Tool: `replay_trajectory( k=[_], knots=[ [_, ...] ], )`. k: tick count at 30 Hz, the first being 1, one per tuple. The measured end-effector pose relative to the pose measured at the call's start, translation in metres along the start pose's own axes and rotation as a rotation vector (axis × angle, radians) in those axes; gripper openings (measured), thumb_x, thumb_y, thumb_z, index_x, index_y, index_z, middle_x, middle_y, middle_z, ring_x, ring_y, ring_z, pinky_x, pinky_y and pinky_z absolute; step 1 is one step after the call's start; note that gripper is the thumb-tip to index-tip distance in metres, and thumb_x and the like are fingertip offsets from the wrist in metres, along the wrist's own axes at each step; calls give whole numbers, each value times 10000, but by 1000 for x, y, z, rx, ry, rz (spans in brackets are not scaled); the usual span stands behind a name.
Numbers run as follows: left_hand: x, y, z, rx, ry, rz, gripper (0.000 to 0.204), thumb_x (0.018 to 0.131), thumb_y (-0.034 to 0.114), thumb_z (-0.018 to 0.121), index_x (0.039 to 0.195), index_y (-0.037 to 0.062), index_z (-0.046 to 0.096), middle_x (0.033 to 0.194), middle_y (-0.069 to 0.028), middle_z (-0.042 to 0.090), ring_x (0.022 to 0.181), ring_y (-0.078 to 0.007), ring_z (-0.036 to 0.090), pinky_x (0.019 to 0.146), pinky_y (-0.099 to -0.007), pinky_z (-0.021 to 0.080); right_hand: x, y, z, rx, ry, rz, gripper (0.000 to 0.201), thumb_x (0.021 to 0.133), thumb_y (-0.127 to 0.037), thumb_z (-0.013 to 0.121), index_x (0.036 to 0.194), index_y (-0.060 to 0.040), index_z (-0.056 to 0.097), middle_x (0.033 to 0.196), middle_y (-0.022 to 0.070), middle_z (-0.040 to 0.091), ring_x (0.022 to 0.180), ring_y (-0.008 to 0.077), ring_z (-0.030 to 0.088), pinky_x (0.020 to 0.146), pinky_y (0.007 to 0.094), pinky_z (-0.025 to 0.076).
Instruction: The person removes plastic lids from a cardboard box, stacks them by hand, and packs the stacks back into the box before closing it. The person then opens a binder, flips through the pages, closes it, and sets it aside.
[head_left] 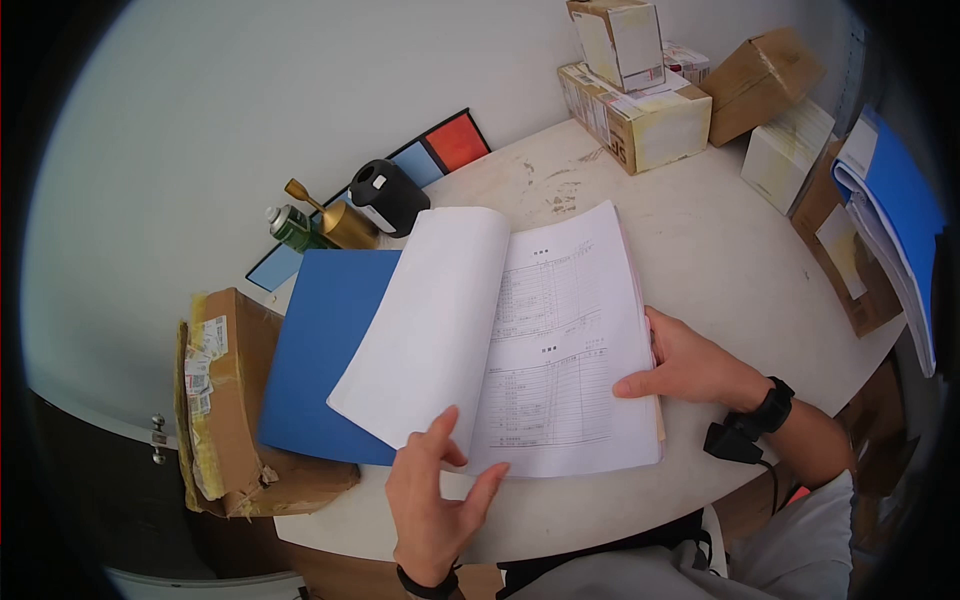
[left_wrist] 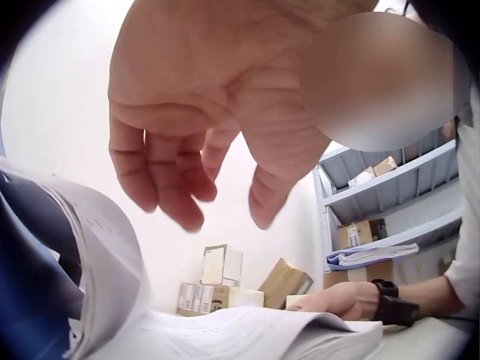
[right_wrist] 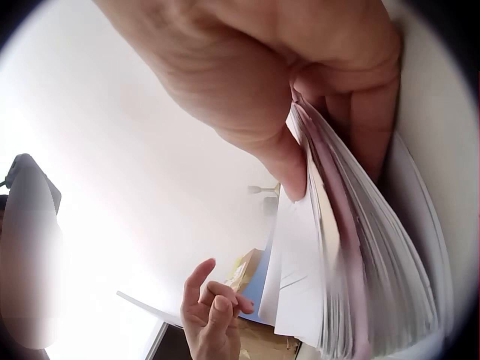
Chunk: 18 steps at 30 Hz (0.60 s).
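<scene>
A thick stack of printed sheets (head_left: 560, 400) lies spread in a blue folder (head_left: 325, 340) on the table. Its left part, a blank white page side (head_left: 430, 310), curls up and over toward the folder cover. My right hand (head_left: 695, 365) grips the stack's right edge, thumb on the top sheet and fingers underneath. In the right wrist view, the stack's edge (right_wrist: 352, 247) shows white, cream and pink layers between thumb and fingers. My left hand (head_left: 430, 500) hovers over the near edge of the pages, thumb and fingers apart with nothing between them.
A worn carton (head_left: 240, 400) stands left of the folder. Behind it are a green can (head_left: 290, 228), a gold pot (head_left: 348, 225) and a black holder (head_left: 390, 197). Several boxes (head_left: 670, 130) stand at the back right, and another blue folder (head_left: 895, 200) sits at the right edge.
</scene>
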<state>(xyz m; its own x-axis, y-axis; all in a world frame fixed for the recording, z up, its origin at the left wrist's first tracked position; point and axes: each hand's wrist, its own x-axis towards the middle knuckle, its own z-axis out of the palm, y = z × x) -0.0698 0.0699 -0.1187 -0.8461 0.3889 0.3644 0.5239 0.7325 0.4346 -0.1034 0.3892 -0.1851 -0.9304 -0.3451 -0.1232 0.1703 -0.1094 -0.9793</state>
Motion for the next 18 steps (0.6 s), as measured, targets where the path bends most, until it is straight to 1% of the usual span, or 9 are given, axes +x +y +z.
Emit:
replay_trajectory(
  k=[1, 6, 8, 11, 12, 14, 15, 17, 18],
  knots=[
    [11, 11, 6, 7, -168, 48, 806, 716, 119, 919, 1435, 49, 565, 917, -95, 652, 801, -255, 643, 770, -340, 525, 1, 2, 4, -9, -15, 5, 810, 890, -65, 804, 1517, 74, 310, 1461, 163, 529, 1322, 199, 534, 1130, 357, 441],
    [19, -12, 18, 66, -304, 142, 700, 793, 44, 838, 1438, 66, 568, 888, -92, 684, 755, -251, 659, 734, -341, 541, 1, 5, 8, -17, 105, 10, 804, 894, -73, 805, 1514, 75, 316, 1463, 177, 524, 1309, 217, 548, 1122, 365, 448],
    [14, -23, 9, -45, -72, -252, 683, 813, 1, 766, 1455, 24, 534, 771, -119, 640, 631, -252, 626, 649, -362, 518, 0, 9, 1, 10, 60, 16, 809, 897, -65, 798, 1523, 74, 303, 1469, 179, 516, 1311, 221, 548, 1122, 365, 449],
    [5, -46, -2, 83, 365, -486, 647, 856, -63, 688, 1473, -11, 497, 672, -79, 567, 540, -168, 511, 586, -289, 445, -5, -3, -11, 83, -87, 68, 813, 905, -48, 781, 1536, 74, 282, 1479, 179, 503, 1316, 224, 543, 1129, 365, 446],
    [1, -45, -3, 85, 362, -477, 647, 856, -63, 688, 1473, -11, 497, 672, -79, 567, 540, -168, 511, 586, -289, 445, -7, -8, -14, 127, -189, 112, 812, 909, -40, 772, 1541, 74, 274, 1481, 178, 498, 1320, 223, 538, 1134, 365, 442],
    [-1, -40, -9, 201, 633, -500, 648, 863, -52, 702, 1475, -20, 490, 690, -35, 538, 563, -138, 497, 577, -273, 431, -6, -5, -13, 150, -171, 93, 817, 905, -49, 782, 1537, 74, 278, 1475, 175, 503, 1325, 219, 531, 1141, 364, 436],
    [0, -26, -7, 85, 626, -481, 632, 868, -29, 703, 1468, 1, 506, 712, 7, 483, 595, -103, 440, 593, -266, 402, -5, -3, -12, 169, -164, 83, 823, 901, -57, 791, 1534, 74, 282, 1468, 173, 508, 1330, 214, 524, 1148, 364, 429],
    [-5, -10, -4, -51, 224, -252, 720, 809, -10, 792, 1472, 3, 511, 774, -9, 556, 652, -107, 536, 623, -268, 440, -3, 2, -5, 91, -89, 70, 835, 893, -65, 804, 1532, 73, 285, 1468, 171, 509, 1334, 211, 520, 1151, 365, 426],
    [2, -4, 2, -70, -18, -81, 787, 743, 12, 865, 1458, 35, 538, 824, -49, 623, 716, -171, 632, 671, -290, 503, -2, 4, -1, 15, -9, 51, 847, 885, -74, 816, 1530, 72, 287, 1468, 170, 510, 1337, 208, 516, 1153, 367, 424]
  ],
)
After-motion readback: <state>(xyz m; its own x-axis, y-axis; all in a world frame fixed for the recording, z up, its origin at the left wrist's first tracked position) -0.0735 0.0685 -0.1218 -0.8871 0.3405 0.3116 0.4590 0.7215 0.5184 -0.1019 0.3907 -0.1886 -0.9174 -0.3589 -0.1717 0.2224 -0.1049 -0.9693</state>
